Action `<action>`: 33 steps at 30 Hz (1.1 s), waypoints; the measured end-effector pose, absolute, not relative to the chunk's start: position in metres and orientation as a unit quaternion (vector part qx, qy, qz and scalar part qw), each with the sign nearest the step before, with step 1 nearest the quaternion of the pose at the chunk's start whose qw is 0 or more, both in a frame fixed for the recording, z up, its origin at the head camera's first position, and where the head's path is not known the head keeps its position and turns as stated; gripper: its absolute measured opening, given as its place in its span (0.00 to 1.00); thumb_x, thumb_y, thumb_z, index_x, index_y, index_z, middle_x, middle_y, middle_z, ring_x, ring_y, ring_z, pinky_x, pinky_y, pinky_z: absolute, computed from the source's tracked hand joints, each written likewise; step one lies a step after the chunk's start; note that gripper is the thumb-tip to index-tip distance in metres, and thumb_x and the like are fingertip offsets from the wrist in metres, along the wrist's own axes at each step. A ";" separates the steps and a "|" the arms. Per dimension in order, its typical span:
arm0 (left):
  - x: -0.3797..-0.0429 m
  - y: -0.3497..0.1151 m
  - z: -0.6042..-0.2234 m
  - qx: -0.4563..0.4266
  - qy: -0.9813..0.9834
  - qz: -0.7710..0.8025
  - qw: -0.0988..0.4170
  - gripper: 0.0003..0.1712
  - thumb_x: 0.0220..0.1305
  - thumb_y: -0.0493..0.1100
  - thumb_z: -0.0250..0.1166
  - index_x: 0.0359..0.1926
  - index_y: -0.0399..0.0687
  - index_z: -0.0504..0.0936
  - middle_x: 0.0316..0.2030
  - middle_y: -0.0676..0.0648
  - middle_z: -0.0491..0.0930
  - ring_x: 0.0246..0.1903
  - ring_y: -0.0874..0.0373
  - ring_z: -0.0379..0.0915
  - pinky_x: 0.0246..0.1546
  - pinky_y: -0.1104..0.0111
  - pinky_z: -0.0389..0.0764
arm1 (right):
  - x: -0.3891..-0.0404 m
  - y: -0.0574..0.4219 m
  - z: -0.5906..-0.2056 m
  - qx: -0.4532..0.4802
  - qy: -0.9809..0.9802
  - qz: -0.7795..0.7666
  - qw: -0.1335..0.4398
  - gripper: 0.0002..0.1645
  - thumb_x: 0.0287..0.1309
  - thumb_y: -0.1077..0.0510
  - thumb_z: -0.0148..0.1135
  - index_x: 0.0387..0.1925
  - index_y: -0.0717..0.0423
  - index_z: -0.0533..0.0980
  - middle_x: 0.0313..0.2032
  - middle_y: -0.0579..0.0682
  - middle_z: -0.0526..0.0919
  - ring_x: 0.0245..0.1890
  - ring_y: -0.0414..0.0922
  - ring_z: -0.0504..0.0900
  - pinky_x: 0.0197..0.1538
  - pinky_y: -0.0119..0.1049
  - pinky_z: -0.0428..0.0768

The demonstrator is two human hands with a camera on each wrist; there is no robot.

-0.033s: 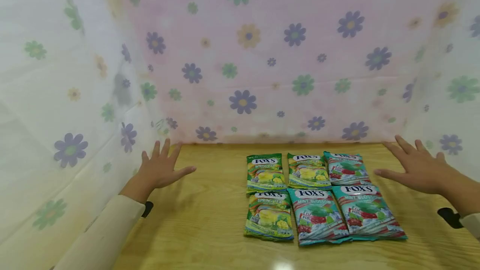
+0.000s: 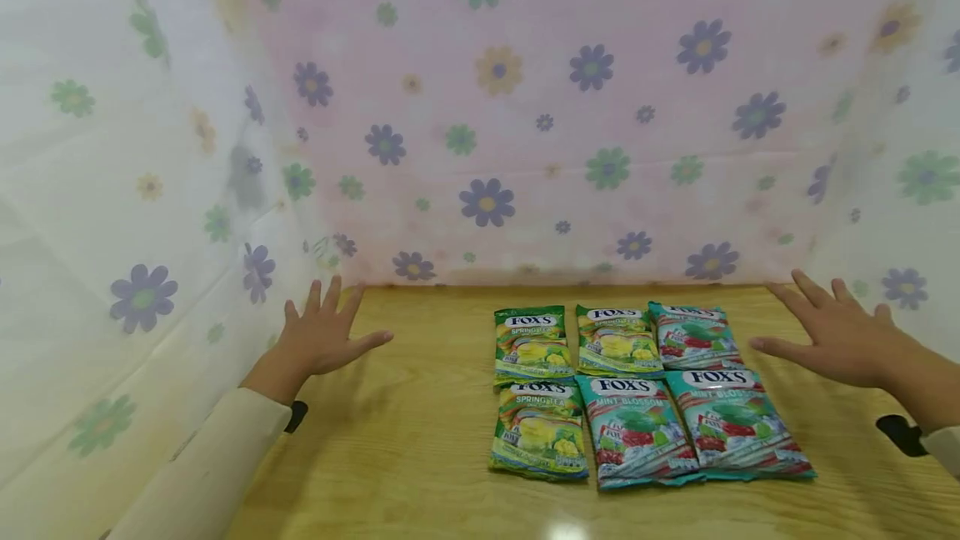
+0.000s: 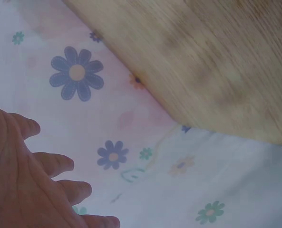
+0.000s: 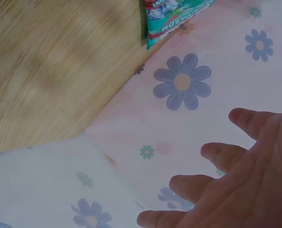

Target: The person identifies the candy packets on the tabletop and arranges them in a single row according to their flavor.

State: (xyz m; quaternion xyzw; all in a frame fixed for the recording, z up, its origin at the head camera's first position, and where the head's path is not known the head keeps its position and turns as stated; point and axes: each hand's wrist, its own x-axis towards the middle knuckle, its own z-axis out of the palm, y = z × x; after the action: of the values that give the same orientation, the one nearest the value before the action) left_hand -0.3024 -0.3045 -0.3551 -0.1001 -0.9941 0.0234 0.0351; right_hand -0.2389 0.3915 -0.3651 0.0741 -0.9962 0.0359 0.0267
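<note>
My left hand [image 2: 318,342] hovers over the left side of the wooden table with its fingers spread, holding nothing. On the right, my right hand [image 2: 847,344] is likewise spread and bare, beside the candy bags. Two rows of Fox's candy bags lie face up. The green and yellow Spring Tea bags are at back left [image 2: 532,344], back middle [image 2: 617,342] and front left [image 2: 538,432]. Teal Mint Blossom bags lie at back right [image 2: 696,340], front middle [image 2: 636,432] and front right [image 2: 737,423]. In the right wrist view a teal bag's corner [image 4: 174,19] shows near the table edge.
The wooden table [image 2: 405,457] meets a flower-printed cloth wall [image 2: 435,207] at the back. Similar cloth walls stand close at the left [image 2: 67,215] and the right [image 2: 892,215], near each hand.
</note>
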 end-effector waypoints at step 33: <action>-0.316 -0.259 -0.373 -0.128 -0.991 0.020 0.029 0.66 0.57 0.92 0.38 0.85 0.58 0.45 0.82 0.33 0.41 0.79 0.26 0.34 0.64 0.19 0.42 | -0.258 0.344 -0.365 0.122 -0.989 0.086 0.019 0.63 0.64 0.23 0.57 0.84 0.52 0.46 0.79 0.73 0.42 0.73 0.84 0.43 0.55 0.92 0.38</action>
State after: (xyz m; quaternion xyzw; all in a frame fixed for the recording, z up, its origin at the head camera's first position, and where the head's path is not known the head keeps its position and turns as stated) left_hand -0.3164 -0.2595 -0.3732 -0.1279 -0.9912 0.0196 0.0294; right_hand -0.2584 0.3442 -0.3649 0.1220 -0.9886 0.0859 0.0185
